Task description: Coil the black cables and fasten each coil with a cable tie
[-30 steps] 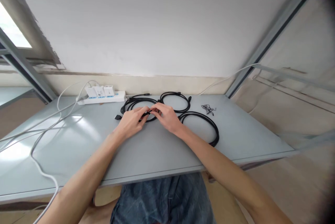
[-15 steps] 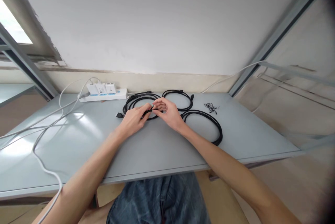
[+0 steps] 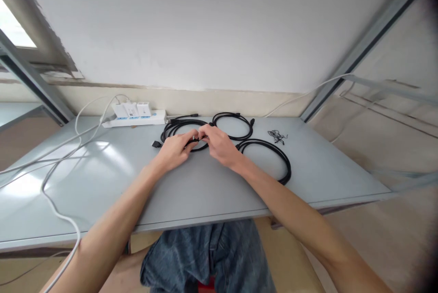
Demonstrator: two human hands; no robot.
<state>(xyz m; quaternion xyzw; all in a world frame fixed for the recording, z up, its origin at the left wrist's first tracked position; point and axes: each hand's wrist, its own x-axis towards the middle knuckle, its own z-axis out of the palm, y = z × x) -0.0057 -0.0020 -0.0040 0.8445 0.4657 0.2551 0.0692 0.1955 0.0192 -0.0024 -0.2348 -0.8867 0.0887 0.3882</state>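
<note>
Both hands meet over a coiled black cable (image 3: 178, 127) lying on the grey table (image 3: 205, 188). My left hand (image 3: 176, 149) and my right hand (image 3: 219, 144) have their fingers pinched together on the near side of that coil, thumbs and fingertips almost touching each other. What sits between the fingertips is too small to make out beyond the black cable. A black plug end (image 3: 156, 144) of the coil pokes out to the left of my left hand.
Two more black cable coils lie close by, one behind (image 3: 234, 124) and one to the right (image 3: 270, 156). A small bundle of black ties (image 3: 277, 136) lies farther right. A white power strip (image 3: 135, 117) with chargers and white cords (image 3: 58, 165) occupies the left.
The hands stay pinched on the same coil, with the fingertips drawn closer together and lower onto it. The view has shifted slightly.
</note>
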